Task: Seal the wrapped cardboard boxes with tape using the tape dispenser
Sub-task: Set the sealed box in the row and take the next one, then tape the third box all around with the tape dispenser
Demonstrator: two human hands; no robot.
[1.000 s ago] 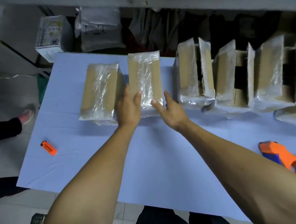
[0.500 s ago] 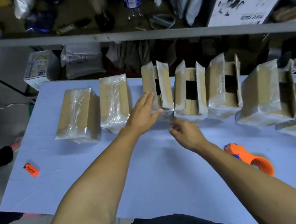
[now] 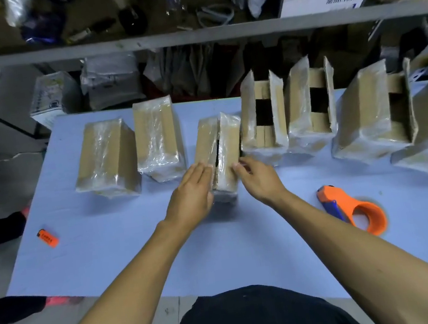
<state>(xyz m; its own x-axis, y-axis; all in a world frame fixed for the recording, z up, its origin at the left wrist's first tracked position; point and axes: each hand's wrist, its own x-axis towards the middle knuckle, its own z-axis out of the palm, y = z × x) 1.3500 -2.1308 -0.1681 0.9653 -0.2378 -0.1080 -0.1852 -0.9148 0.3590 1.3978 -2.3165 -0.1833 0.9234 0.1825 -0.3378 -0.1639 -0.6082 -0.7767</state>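
I see the near half of the bench (image 3: 138, 253) largely open for a hand to pass, broken only by the tape dispenser (image 3: 355, 210) toward the right edge and a small orange lighter (image 3: 48, 238) near the left edge. Along the far edge a row of wrapped boxes (image 3: 307, 111) stands close together, with only narrow gaps between them. My left hand (image 3: 192, 192) and right hand (image 3: 258, 177) flank the pulled-forward box (image 3: 221, 150). A shelf rail (image 3: 191, 37) crosses above the far edge.

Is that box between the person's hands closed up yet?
Nearly: the plastic-wrapped cardboard box has its flaps folded together, but a dark slit remains between them.
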